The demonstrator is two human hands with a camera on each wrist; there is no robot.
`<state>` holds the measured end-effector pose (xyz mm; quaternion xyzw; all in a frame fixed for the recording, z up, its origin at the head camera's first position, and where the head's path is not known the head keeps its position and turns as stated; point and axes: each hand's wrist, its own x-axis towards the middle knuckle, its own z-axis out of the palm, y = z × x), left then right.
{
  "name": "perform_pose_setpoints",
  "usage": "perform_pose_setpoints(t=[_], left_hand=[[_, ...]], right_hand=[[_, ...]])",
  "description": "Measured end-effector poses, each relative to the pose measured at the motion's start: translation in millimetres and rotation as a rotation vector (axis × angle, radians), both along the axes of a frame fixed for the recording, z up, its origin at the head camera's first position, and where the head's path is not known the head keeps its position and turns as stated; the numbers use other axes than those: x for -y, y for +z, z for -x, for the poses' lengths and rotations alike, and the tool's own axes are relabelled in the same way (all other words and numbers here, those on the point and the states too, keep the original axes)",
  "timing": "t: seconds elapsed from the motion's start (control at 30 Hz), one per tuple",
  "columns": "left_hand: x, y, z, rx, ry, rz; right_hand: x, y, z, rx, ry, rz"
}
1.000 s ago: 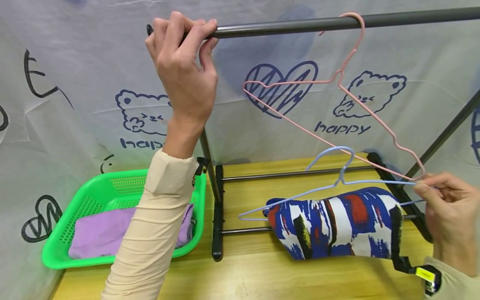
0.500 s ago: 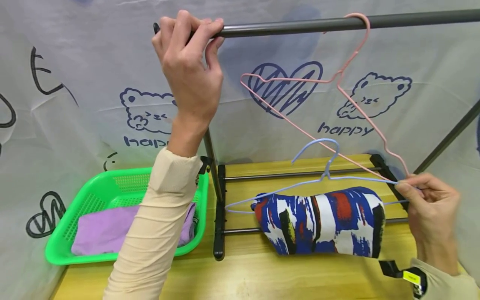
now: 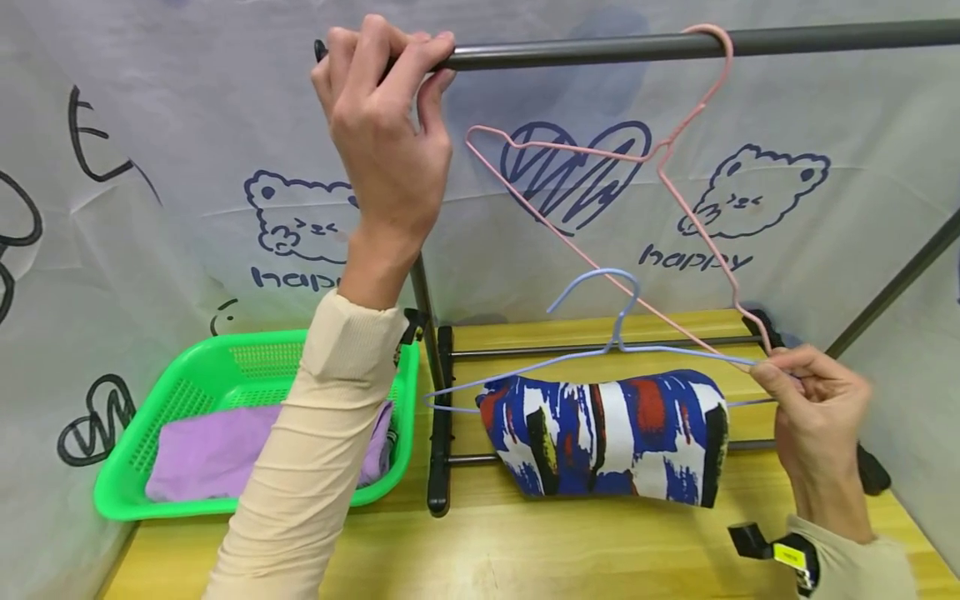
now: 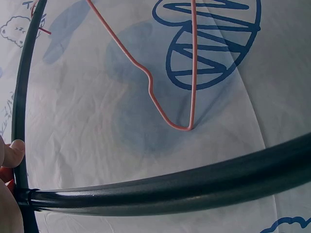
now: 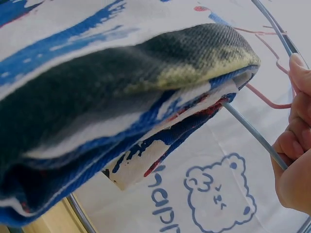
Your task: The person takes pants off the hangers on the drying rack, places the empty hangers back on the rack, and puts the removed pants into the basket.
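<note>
High in the head view my left hand (image 3: 393, 125) grips the end of the rack's dark top rail (image 3: 570, 54). My right hand (image 3: 817, 408), lower right, pinches one end of a light-blue wire hanger (image 3: 690, 352). Over that hanger's lower bar hangs a folded cloth (image 3: 607, 433) patterned in blue, white, red and black; what kind of garment it is, I cannot tell. A pink hanger (image 3: 665, 147) dangles tilted from the rail by its hook. Its lower right corner ends at the right fingers, and whether they touch it is unclear.
A green basket (image 3: 112, 500) at the left holds a folded lilac cloth (image 3: 206, 454) and something dark and striped, partly behind the left sleeve. The rack's black foot (image 3: 440, 433) and lower bars stand on the wooden table (image 3: 465, 558). A printed curtain (image 3: 510, 275) lines the back.
My right hand has moved left with the blue hanger and its cloth. The pink hanger has tilted further, its left end rising. My left hand keeps its hold on the rail.
</note>
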<state>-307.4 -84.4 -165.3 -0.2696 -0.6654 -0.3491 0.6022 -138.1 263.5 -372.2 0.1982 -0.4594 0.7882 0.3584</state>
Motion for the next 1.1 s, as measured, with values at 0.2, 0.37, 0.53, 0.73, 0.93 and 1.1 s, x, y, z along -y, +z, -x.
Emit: perform_pose_setpoints(t=[0.2,0.37,0.53,0.73,0.93,1.1], left_hand=[[0.2,0.9,-1.1,0.001,0.014,0.014],[2.3,3.0,-3.5,0.026,0.029,0.028],[3.6,3.8,-5.5,0.038,0.033,0.043],[5.5,5.5,-7.6,0.039,-0.008,0.053],[13.9,3.0,-11.6,0.040,-0.115,0.074],[19.8,-2.8,-16.7,0.056,-0.142,0.092]], right_hand=[[8,0.2,-0.6,0.024,-0.013,-0.009],[15,1.6,-0.9,0.041,-0.030,-0.029],[24,4.0,-2.4,0.065,-0.042,-0.037],[31,5.7,-3.8,0.074,-0.064,-0.035],[38,6.5,-2.3,0.065,-0.055,-0.004],[43,7.5,-0.4,0.059,-0.041,0.019]])
